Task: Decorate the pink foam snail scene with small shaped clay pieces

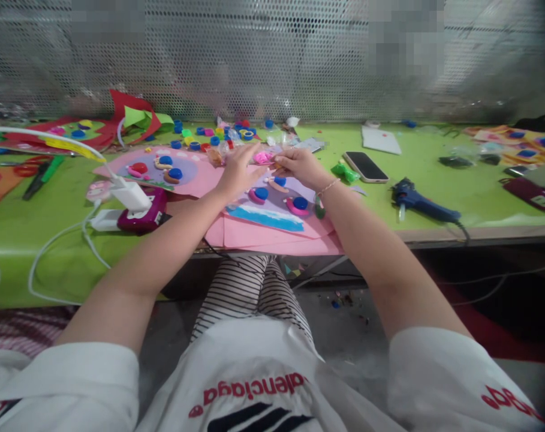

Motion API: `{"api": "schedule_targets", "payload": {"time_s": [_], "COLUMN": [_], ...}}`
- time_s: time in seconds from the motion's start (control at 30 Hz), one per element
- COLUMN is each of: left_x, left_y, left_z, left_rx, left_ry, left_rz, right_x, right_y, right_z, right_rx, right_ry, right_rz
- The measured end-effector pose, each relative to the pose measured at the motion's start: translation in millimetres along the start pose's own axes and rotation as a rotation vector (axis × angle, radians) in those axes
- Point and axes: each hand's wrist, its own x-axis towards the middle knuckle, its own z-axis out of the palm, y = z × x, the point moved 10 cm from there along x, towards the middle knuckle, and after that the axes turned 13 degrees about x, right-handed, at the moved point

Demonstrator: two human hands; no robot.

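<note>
My left hand point(241, 175) is over the pink craft sheet, its fingers stretched out and apart, with nothing visible in them. Close by on the right, my right hand point(301, 168) has its thumb and fingertips pinched together at a tiny brownish bit that I cannot make out. Beneath both hands lies a pink paper sheet point(319, 227) with a lilac oval and a blue-and-white painted strip point(267, 218). Blue bottle caps point(300, 203) with pink and tan clay rolls sit on it. A bright pink clay lump point(263, 158) lies just beyond the hands.
A similar decorated sheet point(192, 155) lies left, near a magenta power adapter point(151, 211) with white cables. Loose caps point(214, 140) and plastic bags are behind. To the right are a green packet point(345, 172), a phone point(366, 166) and a blue glue gun point(422, 203). Scissors point(37, 175) lie far left.
</note>
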Motion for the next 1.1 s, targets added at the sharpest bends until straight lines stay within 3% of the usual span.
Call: {"api": "schedule_targets", "payload": {"time_s": [0.1,0.3,0.5,0.97,1.1], "left_x": [-1.9,-0.9,-2.3,-4.6,-2.6], "left_y": [16.7,11.2,10.0,12.7,12.6], "left_z": [4.5,2.9,2.6,0.7,0.7], "left_rx": [0.065,0.08,0.044,0.005,0.0], "left_ry": [-0.062,-0.071,-0.109,-0.099,-0.104], "left_rz": [0.063,0.052,0.012,-0.062,-0.065], "right_x": [-1.9,-8.5,-19.6,-23.0,-22.4], "right_y": [8.8,13.3,10.6,6.9,7.6], "right_z": [20.8,44.3,50.1,58.7,59.6], "right_rx": [-0.017,0.149,0.292,0.338,0.355], "right_ry": [-0.129,-0.275,-0.334,-0.363,-0.425], "right_rz": [0.032,0.073,0.175,0.162,0.152]}}
